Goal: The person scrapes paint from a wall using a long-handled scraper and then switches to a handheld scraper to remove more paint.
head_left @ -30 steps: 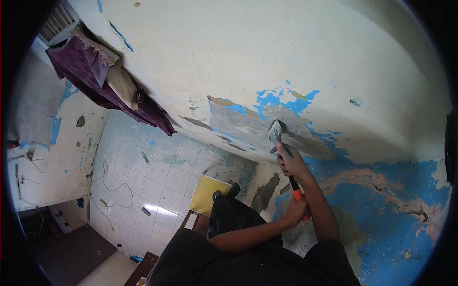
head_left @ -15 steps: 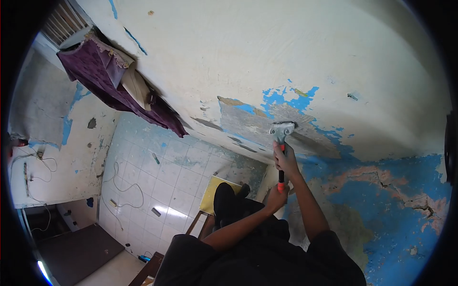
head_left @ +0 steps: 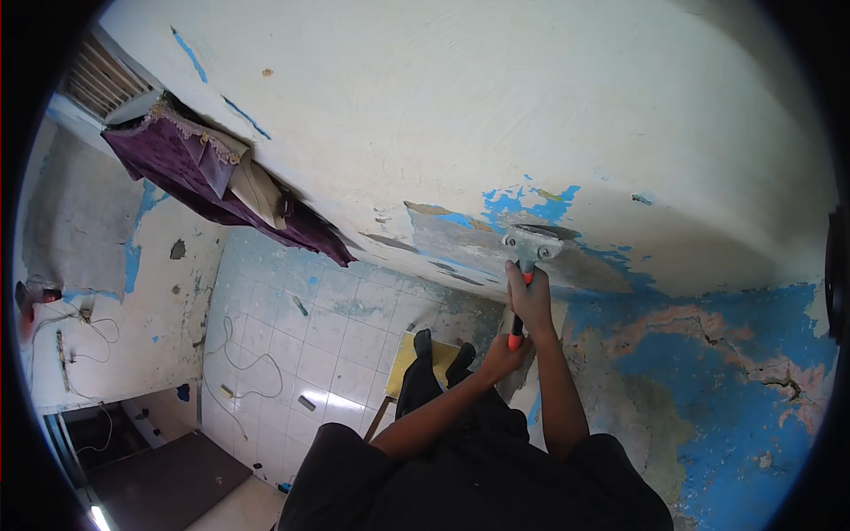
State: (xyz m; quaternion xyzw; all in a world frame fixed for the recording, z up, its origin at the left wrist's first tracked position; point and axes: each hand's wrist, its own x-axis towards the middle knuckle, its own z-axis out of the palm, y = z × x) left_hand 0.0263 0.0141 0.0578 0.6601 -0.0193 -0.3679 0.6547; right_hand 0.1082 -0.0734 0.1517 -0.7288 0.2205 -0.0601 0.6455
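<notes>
A long-handled scraper (head_left: 535, 241) with a wide metal head and a red-and-black grip is held up to the wall. My right hand (head_left: 531, 305) wraps round the upper part of its handle, just below the head. Lower down, my left hand (head_left: 506, 359) is closed round the handle's red end. The blade edge overlaps a bare grey patch (head_left: 452, 237) in the cream wall (head_left: 398, 106). Ragged blue paint (head_left: 536, 203) shows right above the blade.
My feet are on a yellow-topped stool (head_left: 400, 376) over the tiled floor (head_left: 323, 354). A purple curtain (head_left: 204, 181) hangs at left. The adjoining blue wall (head_left: 735, 425) has a long crack. A loose cable (head_left: 266, 356) lies on the floor, and a dark door panel (head_left: 168, 482) stands lower left.
The view has shifted slightly. The scraper head sits nearer the blue paint and has tilted a little. Both hands have stayed on the handle.
</notes>
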